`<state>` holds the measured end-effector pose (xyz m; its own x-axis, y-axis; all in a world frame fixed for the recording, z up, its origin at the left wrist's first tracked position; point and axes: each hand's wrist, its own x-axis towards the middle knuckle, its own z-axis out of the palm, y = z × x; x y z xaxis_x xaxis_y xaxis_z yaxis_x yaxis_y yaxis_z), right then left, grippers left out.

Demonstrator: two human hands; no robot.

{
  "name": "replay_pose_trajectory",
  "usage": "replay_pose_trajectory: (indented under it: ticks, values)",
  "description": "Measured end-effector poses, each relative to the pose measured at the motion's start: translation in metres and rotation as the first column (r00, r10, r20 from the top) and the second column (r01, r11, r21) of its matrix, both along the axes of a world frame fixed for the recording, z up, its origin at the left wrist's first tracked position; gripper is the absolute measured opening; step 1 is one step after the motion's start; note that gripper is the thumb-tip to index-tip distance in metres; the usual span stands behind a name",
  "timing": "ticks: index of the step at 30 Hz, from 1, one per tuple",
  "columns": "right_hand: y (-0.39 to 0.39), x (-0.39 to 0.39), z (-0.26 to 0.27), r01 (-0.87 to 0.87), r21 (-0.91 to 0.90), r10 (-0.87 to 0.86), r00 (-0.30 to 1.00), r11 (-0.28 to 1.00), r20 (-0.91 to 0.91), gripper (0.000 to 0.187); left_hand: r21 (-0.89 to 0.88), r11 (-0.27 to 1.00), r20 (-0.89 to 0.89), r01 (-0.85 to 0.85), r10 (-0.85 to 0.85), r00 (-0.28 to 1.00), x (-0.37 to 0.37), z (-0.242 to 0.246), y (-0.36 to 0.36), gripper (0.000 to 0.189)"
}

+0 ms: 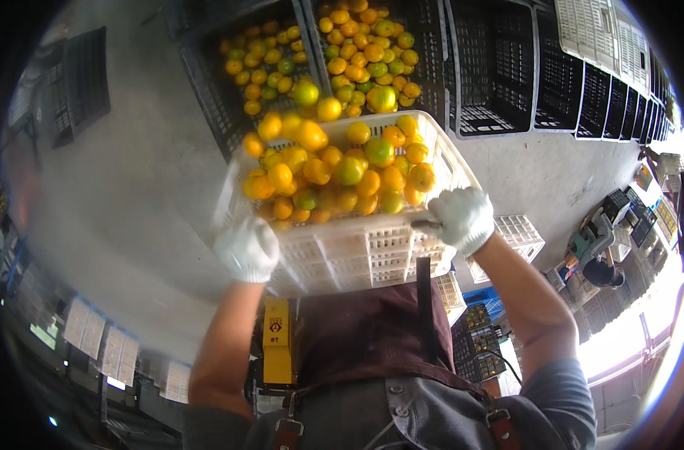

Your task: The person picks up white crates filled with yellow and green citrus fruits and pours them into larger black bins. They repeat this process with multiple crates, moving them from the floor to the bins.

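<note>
A white perforated plastic crate (342, 256) is tilted away from my body, with many orange, yellow and green citrus fruits (318, 171) spilling over its far edge. My left hand (246, 249), in a white knit glove, grips its near left corner. At the near right corner my right hand (462, 219), gloved the same way, holds the rim. Beyond the far edge stand two black plastic crates, a left one (198, 79) and a right one (430, 62), both with similar fruits inside. Some fruits are blurred between the white crate and the black ones.
A row of black crates (494, 73) runs off to the right, with white crates (586, 28) on top. A white crate (516, 236) stands on the floor beyond my right arm. Near my left forearm is a yellow machine part (277, 343). Another person (598, 270) is at the far right.
</note>
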<state>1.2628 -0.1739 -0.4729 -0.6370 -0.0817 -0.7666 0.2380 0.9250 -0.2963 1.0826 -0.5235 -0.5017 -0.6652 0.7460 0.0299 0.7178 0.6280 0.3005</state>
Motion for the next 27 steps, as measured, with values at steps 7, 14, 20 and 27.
replay_pose_trajectory:
  ticks: [7, 14, 20, 27]
  values:
    - [-0.004, 0.026, -0.014, 0.078, -0.029, -0.083, 0.94, 0.997, -0.331, 0.053, -0.024, 0.997, 0.076, -0.076, 0.077, 0.994, 0.015, -0.014, -0.025, 0.032]
    - [-0.004, 0.025, -0.007, 0.076, 0.002, -0.072, 0.944, 0.997, -0.323, 0.05, -0.082, 0.993, 0.116, -0.084, 0.094, 0.989, 0.019, -0.009, -0.025, 0.036]
    - [0.001, 0.019, -0.01, 0.07, -0.038, -0.079, 0.95, 0.997, -0.302, 0.045, -0.027, 0.999, 0.097, -0.036, 0.038, 0.995, 0.008, -0.009, -0.023, 0.03]
    - [0.018, -0.028, -0.013, 0.064, -0.019, -0.066, 0.973, 0.998, -0.22, 0.04, 0.113, 0.992, -0.039, -0.063, 0.067, 0.997, -0.028, -0.022, 0.007, 0.025]
